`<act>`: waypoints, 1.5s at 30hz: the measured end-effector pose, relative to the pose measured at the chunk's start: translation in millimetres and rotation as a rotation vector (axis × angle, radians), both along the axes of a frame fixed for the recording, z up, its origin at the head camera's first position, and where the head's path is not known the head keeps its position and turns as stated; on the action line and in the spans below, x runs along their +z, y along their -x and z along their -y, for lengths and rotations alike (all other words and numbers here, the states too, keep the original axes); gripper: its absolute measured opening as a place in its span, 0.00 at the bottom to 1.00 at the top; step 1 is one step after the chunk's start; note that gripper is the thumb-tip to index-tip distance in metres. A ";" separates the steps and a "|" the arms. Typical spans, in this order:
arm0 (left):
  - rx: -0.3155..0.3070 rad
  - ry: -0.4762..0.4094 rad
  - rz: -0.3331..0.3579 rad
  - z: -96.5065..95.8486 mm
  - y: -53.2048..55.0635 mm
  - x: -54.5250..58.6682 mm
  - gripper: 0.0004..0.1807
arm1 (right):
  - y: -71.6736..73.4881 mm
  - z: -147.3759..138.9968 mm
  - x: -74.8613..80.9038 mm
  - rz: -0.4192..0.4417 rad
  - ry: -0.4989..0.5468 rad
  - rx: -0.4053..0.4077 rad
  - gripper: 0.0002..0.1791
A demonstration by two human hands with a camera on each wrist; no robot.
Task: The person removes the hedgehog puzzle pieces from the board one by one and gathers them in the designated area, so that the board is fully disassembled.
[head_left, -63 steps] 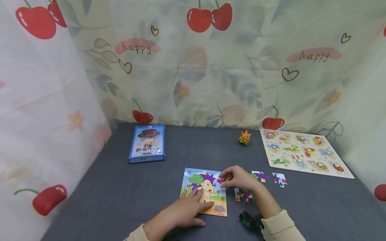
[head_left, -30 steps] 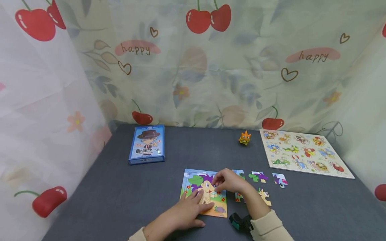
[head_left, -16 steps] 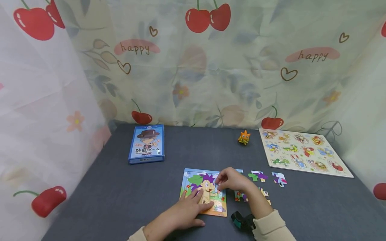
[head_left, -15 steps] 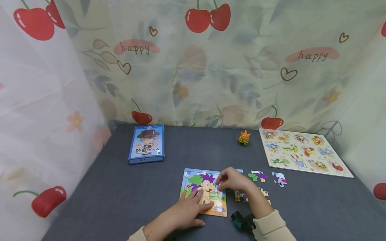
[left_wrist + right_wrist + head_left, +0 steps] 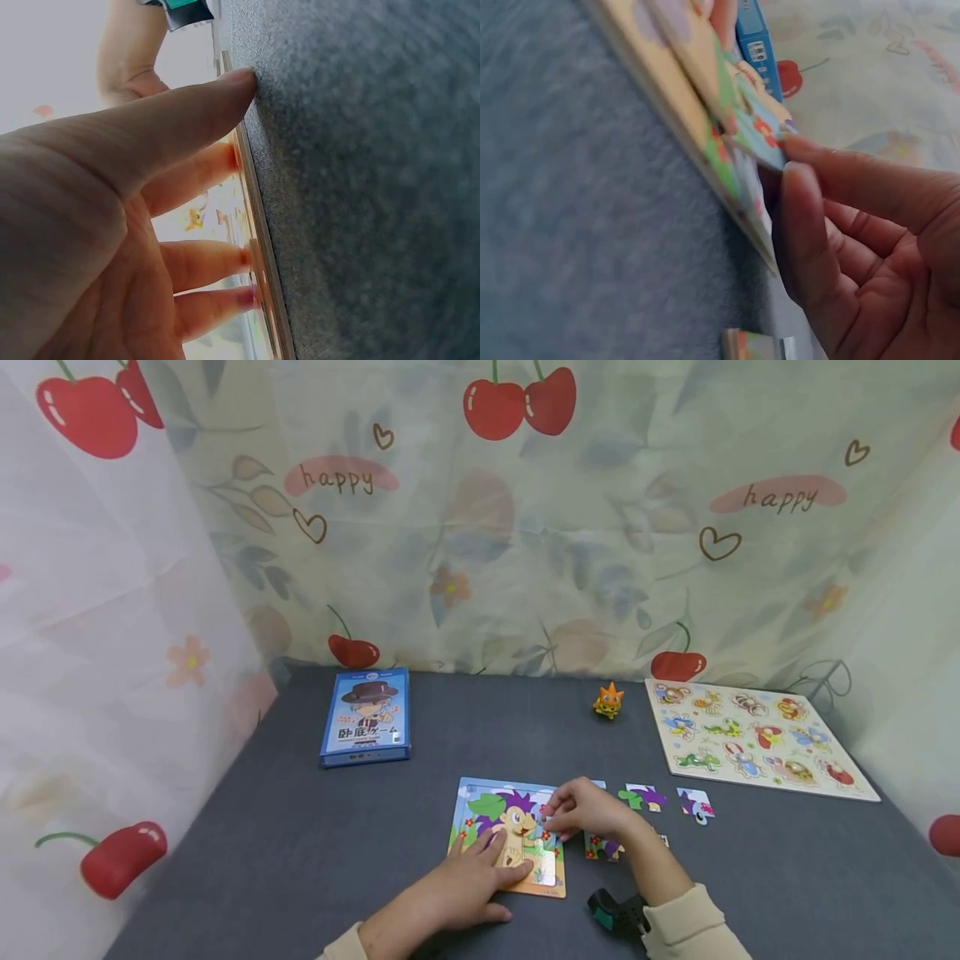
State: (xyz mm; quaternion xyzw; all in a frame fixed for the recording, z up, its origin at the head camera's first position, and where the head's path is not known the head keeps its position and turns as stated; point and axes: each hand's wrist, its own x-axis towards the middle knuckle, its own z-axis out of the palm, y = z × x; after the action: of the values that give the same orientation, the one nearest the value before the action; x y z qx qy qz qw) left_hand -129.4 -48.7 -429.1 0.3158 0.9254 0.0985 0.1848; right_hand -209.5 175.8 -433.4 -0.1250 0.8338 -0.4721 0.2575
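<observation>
A jigsaw board (image 5: 465, 792) with a purple-haired hedgehog picture lies in front of me in the head view. My left hand (image 5: 459, 878) rests on its lower left with fingers spread, the fingertips pressing the picture and the thumb on the table cloth. My right hand (image 5: 591, 807) is at the board's right side. In the right wrist view, its thumb and index finger pinch the edge of a light-blue puzzle piece (image 5: 759, 133) with a red flower. That piece is tilted up from the frame, and the neighbouring picture part also stands proud of the frame's edge.
Loose puzzle pieces lie right of the board: a green-and-purple one (image 5: 643, 797), one with an eye (image 5: 695, 806) and a flowered one (image 5: 602, 847). My right forearm partly hides others. Behind stand a blue box (image 5: 367, 718), an orange figurine (image 5: 608, 702) and an insect board (image 5: 757, 739).
My right hand moved left over the board's right part, then slightly back right, now pinching the piece's edge. Glare has appeared on the picture's lower right. My left hand has stayed put.
</observation>
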 end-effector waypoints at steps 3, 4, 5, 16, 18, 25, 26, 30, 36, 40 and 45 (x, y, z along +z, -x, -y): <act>0.005 0.009 -0.001 -1.0 -0.7 0.5 0.32 | -0.1 -0.7 -0.2 0.012 0.006 -0.002 0.09; 0.007 0.012 -0.002 -1.3 -1.0 0.7 0.31 | -0.1 -0.8 -0.5 0.016 0.007 -0.001 0.09; 0.009 0.014 -0.003 -1.5 -1.3 1.0 0.31 | 0.1 -0.8 -0.9 0.019 0.009 -0.002 0.09; 0.008 0.031 0.014 -1.7 -0.1 1.9 0.32 | 2.2 -0.4 -6.3 0.014 0.023 -0.005 0.09; 0.011 0.031 0.025 -1.5 0.0 2.5 0.31 | 2.4 -0.4 -7.0 0.007 0.030 -0.002 0.10; 0.012 0.039 0.036 -0.9 -0.2 2.8 0.31 | 1.6 0.6 -7.2 -0.029 0.046 0.009 0.10; 0.011 0.040 0.036 -0.9 -0.3 2.8 0.31 | 1.7 0.6 -7.5 -0.034 0.045 0.013 0.10; 0.010 0.045 0.039 -0.6 0.1 2.8 0.32 | 2.6 -0.3 -6.5 -0.024 0.031 0.026 0.09; -0.020 0.027 0.037 0.6 0.7 1.1 0.33 | 3.7 -2.7 -4.4 -0.013 0.017 0.052 0.08; -0.041 0.006 0.039 -0.5 0.6 -1.0 0.33 | 4.1 -3.4 -4.1 -0.008 0.015 0.047 0.09; -0.021 0.015 0.055 -2.1 -0.6 0.0 0.31 | 4.5 -2.4 -4.3 0.002 0.017 0.050 0.09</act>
State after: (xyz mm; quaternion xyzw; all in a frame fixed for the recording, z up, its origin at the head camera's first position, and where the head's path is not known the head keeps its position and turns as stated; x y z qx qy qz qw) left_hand -128.8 -46.6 -429.1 0.3212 0.9174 0.0984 0.2134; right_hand -214.0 178.2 -437.7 -0.1476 0.8259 -0.4729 0.2692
